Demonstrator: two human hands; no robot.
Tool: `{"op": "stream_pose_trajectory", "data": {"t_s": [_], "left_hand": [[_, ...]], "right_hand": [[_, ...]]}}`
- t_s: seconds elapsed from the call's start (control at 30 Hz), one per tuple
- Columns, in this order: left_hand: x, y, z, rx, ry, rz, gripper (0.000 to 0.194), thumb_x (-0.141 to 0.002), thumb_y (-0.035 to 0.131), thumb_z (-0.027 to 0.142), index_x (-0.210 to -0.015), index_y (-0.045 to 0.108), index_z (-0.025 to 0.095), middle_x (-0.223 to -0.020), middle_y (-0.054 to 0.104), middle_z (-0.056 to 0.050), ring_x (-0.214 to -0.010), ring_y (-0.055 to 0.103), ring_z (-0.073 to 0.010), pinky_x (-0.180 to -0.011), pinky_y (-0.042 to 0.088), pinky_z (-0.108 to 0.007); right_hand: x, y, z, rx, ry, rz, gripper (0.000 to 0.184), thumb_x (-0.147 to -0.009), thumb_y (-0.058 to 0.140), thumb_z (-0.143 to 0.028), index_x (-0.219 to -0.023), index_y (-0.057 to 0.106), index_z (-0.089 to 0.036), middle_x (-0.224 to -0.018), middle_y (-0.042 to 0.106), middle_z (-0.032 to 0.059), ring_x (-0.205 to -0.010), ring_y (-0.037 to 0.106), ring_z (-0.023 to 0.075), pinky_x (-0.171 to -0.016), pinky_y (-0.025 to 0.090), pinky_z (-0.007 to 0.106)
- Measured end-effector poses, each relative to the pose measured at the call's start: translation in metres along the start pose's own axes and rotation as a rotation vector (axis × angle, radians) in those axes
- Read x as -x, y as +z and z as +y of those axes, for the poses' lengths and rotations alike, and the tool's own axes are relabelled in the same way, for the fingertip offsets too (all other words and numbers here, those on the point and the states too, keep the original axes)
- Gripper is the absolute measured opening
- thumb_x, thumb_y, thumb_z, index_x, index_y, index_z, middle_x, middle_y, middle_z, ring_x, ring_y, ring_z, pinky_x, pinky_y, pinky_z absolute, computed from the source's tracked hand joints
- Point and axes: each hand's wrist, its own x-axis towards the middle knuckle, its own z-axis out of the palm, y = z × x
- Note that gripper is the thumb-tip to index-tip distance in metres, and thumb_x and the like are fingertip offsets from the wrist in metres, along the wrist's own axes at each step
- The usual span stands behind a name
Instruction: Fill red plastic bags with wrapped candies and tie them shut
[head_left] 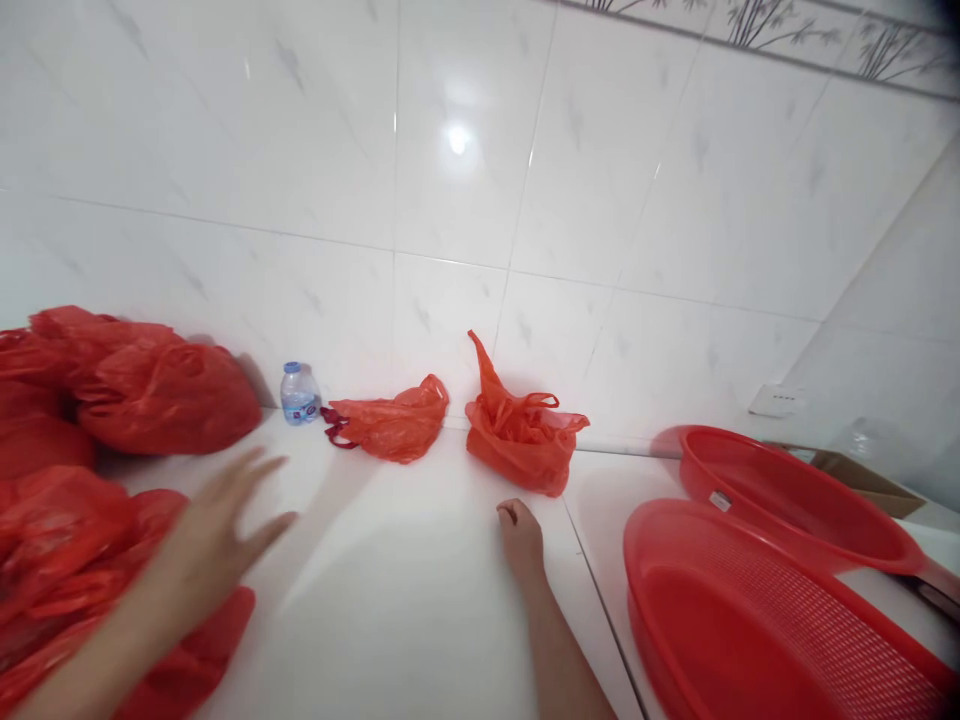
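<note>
My left hand [214,530], slightly blurred, reaches over the left side of the white table with its fingers apart and nothing in them. Beneath and beside it lie bulging red plastic bags [60,550], and another full red bag [176,400] rests behind them against the wall. My right hand [521,540] is curled into a fist on or just above the table. It is close in front of an upright red plastic bag [521,450] with loose handles, apart from it. To the left of that bag lies a flatter red bag [397,420] with a dark red tie or handle.
A small water bottle [299,395] with a blue cap stands by the tiled wall. Two large red plastic baskets [675,590] [795,490] fill the right side. Behind them is a cardboard box [862,480], below a wall socket [776,400]. A seam crosses the table near my right arm.
</note>
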Motion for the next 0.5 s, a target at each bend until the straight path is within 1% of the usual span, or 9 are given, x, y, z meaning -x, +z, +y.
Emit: {"op": "stream_pose_trajectory", "data": {"t_s": [0.03, 0.07, 0.13, 0.2, 0.23, 0.27, 0.33, 0.43, 0.5], "left_hand": [[0.003, 0.025, 0.016, 0.093, 0.043, -0.039, 0.048, -0.081, 0.046, 0.055, -0.122, 0.043, 0.03, -0.144, 0.035, 0.003, -0.128, 0.039, -0.0226, -0.102, 0.034, -0.045], [0.007, 0.052, 0.035, 0.174, 0.076, -0.133, 0.047, -0.081, 0.049, 0.05, -0.122, 0.046, 0.028, -0.144, 0.037, -0.001, -0.129, 0.039, -0.0236, -0.103, 0.034, -0.044], [0.019, 0.103, 0.074, 0.247, 0.055, -0.41, 0.05, -0.081, 0.051, 0.04, -0.128, 0.045, 0.024, -0.147, 0.033, -0.007, -0.135, 0.031, -0.0247, -0.106, 0.031, -0.042], [0.031, 0.144, 0.109, 0.235, 0.026, -0.626, 0.064, -0.077, 0.055, 0.039, -0.136, 0.039, 0.019, -0.15, 0.027, -0.012, -0.138, 0.023, -0.0289, -0.108, 0.027, -0.047], [0.036, 0.16, 0.123, 0.188, -0.001, -0.657, 0.067, -0.076, 0.055, 0.04, -0.137, 0.038, 0.019, -0.15, 0.026, -0.014, -0.138, 0.02, -0.0317, -0.109, 0.021, -0.053], [0.039, 0.172, 0.132, 0.164, 0.023, -0.665, 0.068, -0.078, 0.053, 0.043, -0.139, 0.036, 0.018, -0.15, 0.025, -0.014, -0.139, 0.016, -0.0327, -0.109, 0.013, -0.056], [0.043, 0.186, 0.141, 0.139, 0.027, -0.648, 0.067, -0.079, 0.049, 0.044, -0.139, 0.035, 0.019, -0.15, 0.025, -0.013, -0.139, 0.015, -0.033, -0.109, 0.008, -0.058], [0.042, 0.192, 0.138, 0.168, 0.028, -0.606, 0.059, -0.077, 0.051, 0.04, -0.133, 0.045, 0.021, -0.149, 0.029, -0.012, -0.138, 0.019, -0.0328, -0.108, 0.009, -0.058], [0.037, 0.192, 0.131, 0.229, 0.05, -0.544, 0.048, -0.077, 0.051, 0.031, -0.123, 0.053, 0.023, -0.142, 0.041, -0.011, -0.134, 0.029, -0.0319, -0.107, 0.013, -0.058]], "right_hand": [[0.0, 0.0, 0.0, -0.001, -0.003, -0.003, 0.019, -0.076, 0.044, -0.032, -0.073, 0.059, -0.021, -0.073, 0.063, -0.0006, -0.072, 0.056, 0.0174, -0.067, 0.04, 0.027], [0.0, -0.001, -0.001, -0.004, -0.005, -0.004, 0.019, -0.076, 0.044, -0.033, -0.073, 0.059, -0.021, -0.073, 0.062, -0.0008, -0.072, 0.056, 0.0174, -0.068, 0.04, 0.027], [0.001, -0.001, -0.001, -0.013, -0.011, 0.0, 0.02, -0.077, 0.044, -0.034, -0.072, 0.058, -0.02, -0.072, 0.062, -0.0007, -0.072, 0.056, 0.0172, -0.068, 0.04, 0.027], [0.003, -0.001, -0.001, -0.024, -0.019, 0.015, 0.021, -0.077, 0.045, -0.036, -0.072, 0.058, -0.02, -0.071, 0.061, -0.0007, -0.071, 0.055, 0.0168, -0.067, 0.041, 0.026], [0.004, -0.001, -0.002, -0.03, -0.023, 0.025, 0.022, -0.078, 0.045, -0.037, -0.071, 0.058, -0.02, -0.07, 0.061, -0.0008, -0.069, 0.055, 0.0164, -0.066, 0.041, 0.026], [0.006, -0.001, -0.004, -0.036, -0.026, 0.036, 0.023, -0.078, 0.044, -0.038, -0.07, 0.057, -0.02, -0.068, 0.06, -0.0008, -0.068, 0.054, 0.0161, -0.065, 0.041, 0.025], [0.006, -0.002, -0.011, -0.048, -0.025, 0.066, 0.029, -0.082, 0.04, -0.04, -0.066, 0.054, -0.02, -0.065, 0.059, -0.0007, -0.065, 0.053, 0.0156, -0.063, 0.041, 0.025], [-0.007, -0.008, -0.04, -0.027, -0.051, 0.166, 0.038, -0.087, 0.033, -0.044, -0.067, 0.053, -0.019, -0.065, 0.058, 0.0003, -0.064, 0.053, 0.0159, -0.062, 0.041, 0.026], [-0.03, -0.015, -0.07, 0.076, -0.146, 0.267, 0.034, -0.088, 0.035, -0.042, -0.074, 0.056, -0.019, -0.071, 0.06, 0.0018, -0.067, 0.054, 0.0167, -0.064, 0.042, 0.027]]}}
